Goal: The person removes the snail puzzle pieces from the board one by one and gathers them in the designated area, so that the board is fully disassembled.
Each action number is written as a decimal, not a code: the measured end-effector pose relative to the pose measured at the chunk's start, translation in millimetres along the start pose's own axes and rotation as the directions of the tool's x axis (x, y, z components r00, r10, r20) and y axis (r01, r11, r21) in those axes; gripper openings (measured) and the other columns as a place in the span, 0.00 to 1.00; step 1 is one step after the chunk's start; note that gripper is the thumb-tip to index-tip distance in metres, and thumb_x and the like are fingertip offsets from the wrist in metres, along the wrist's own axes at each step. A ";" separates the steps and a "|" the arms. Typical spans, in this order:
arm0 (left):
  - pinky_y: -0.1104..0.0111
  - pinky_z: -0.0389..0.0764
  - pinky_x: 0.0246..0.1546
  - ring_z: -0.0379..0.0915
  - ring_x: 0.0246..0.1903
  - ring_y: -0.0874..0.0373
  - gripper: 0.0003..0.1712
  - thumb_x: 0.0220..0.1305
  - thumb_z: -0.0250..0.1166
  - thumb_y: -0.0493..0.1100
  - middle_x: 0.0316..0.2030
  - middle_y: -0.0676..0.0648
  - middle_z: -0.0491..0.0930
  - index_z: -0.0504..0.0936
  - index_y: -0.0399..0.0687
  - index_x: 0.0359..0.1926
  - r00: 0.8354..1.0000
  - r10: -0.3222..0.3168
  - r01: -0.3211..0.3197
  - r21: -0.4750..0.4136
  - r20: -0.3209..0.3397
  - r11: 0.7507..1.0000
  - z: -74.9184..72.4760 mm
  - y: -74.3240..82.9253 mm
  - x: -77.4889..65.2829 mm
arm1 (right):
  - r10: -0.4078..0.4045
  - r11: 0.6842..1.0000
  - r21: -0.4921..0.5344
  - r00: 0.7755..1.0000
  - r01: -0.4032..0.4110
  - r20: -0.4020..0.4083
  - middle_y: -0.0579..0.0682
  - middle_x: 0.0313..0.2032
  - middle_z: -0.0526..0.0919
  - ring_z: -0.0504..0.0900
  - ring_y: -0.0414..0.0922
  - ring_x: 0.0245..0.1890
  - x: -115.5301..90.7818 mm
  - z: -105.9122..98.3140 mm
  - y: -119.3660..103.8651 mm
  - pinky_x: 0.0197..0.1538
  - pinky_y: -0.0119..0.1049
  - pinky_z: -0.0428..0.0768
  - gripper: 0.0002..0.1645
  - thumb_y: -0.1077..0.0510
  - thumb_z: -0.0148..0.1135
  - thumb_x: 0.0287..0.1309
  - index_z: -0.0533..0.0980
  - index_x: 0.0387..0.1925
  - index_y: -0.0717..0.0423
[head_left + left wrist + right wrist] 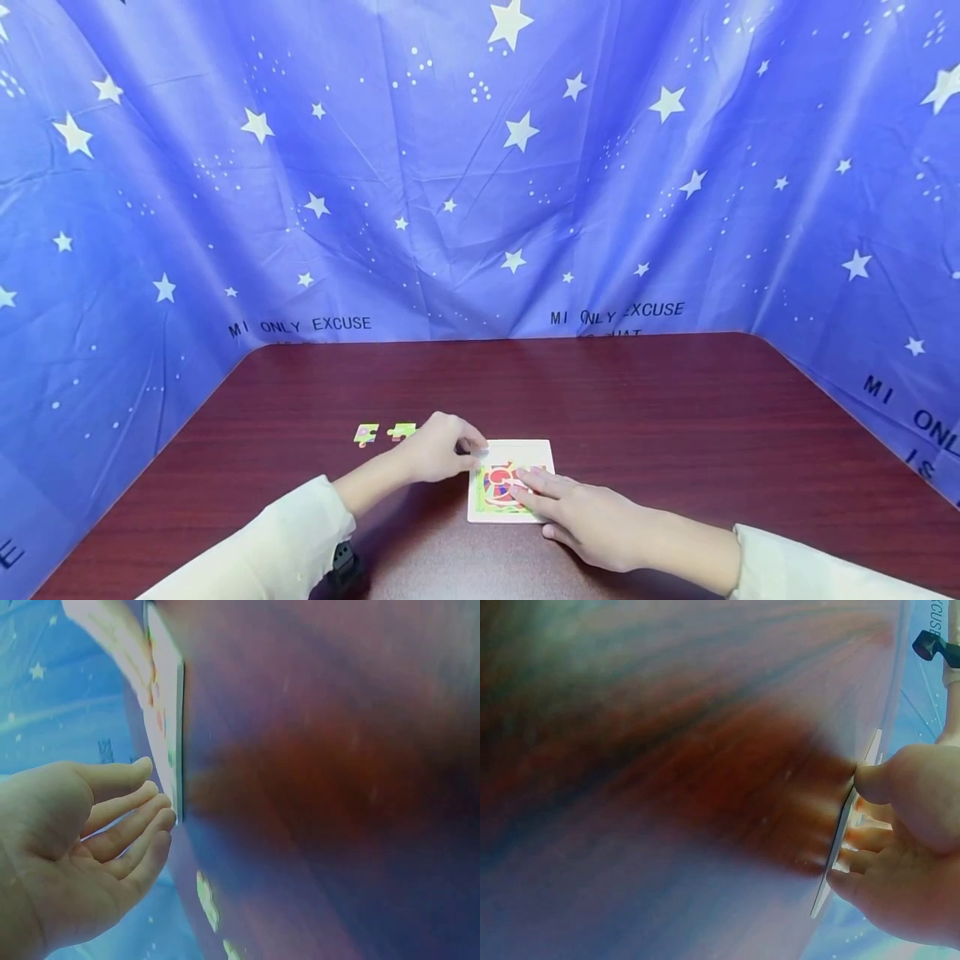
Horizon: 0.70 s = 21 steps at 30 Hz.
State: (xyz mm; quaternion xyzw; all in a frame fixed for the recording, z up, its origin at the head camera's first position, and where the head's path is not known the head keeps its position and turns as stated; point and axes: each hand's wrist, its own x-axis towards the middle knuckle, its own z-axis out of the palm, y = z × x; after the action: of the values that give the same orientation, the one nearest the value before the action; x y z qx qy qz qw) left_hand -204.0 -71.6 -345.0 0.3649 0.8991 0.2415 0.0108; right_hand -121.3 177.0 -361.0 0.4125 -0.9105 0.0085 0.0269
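A square jigsaw puzzle [498,498] in a white-bordered tray [517,446] lies flat on the table. Its lower part shows a red, green and blue picture, while the upper strip is bare white. My left hand [438,447] is at the tray's upper left corner, fingers loosely bent; the left wrist view shows nothing between thumb and fingertips [161,817]. On the picture's right side rests my right hand [600,517], its fingers extended over the puzzle and its thumb by the tray's lower right edge. The right hand covers part of the picture.
Two loose puzzle pieces lie left of the tray: one green piece [366,434] and another [402,431] just behind the left wrist. The dark red table [637,400] ends at a blue star-patterned curtain [420,167]. A black wrist device [345,562] shows below the left sleeve.
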 end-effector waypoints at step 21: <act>0.78 0.76 0.24 0.76 0.24 0.63 0.12 0.37 0.78 0.29 0.24 0.43 0.86 0.87 0.37 0.28 0.986 -0.169 0.161 -0.231 -0.013 0.959 12.7 14.2 0.5 | 0.008 1.000 0.006 1.000 -0.008 0.005 0.48 0.68 0.69 0.72 0.47 0.65 5.6 -10.0 -3.6 0.57 0.43 0.79 0.30 0.52 0.57 0.65 0.67 0.67 0.47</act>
State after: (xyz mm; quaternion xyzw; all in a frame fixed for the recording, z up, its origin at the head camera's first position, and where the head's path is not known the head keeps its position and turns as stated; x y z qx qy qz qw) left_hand -192.6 -57.1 -349.9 0.2811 0.8925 0.3479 0.0582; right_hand -121.8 170.8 -350.7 0.4088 -0.9123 0.0102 0.0232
